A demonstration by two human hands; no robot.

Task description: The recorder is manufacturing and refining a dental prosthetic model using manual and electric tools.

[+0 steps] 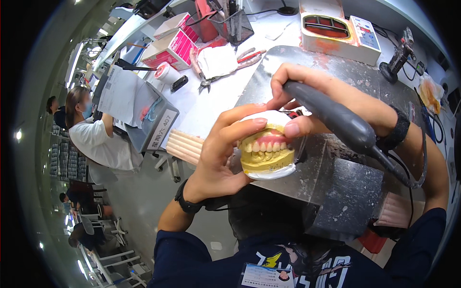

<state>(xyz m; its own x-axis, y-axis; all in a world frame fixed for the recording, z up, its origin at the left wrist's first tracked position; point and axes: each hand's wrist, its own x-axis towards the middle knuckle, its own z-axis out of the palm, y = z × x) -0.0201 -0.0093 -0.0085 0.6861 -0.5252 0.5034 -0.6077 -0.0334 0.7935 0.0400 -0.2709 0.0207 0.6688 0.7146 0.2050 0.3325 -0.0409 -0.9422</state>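
My left hand (pixel 218 156) is closed around a dental model (pixel 269 153), thumb beneath and fingers over its top. The model has yellow stone jaws with white plaster at top and bottom. Its teeth meet, and pink gum material (pixel 270 139) lines the upper row. In my right hand (pixel 312 89) is a dark grey corded handpiece (pixel 336 117), lying across the hand with its cable running back along the forearm. My right thumb touches the model's upper right side. The working end of the handpiece is hidden behind the fingers.
A stained metal board (pixel 261 72) covers part of the white bench. Pliers (pixel 205 81), a white cloth (pixel 217 61), a pink-and-white box (pixel 168 50) and a wax heater (pixel 331 41) stand beyond. Left is a grey bin (pixel 161 110) with papers; a masked person (pixel 93 127) sits past it.
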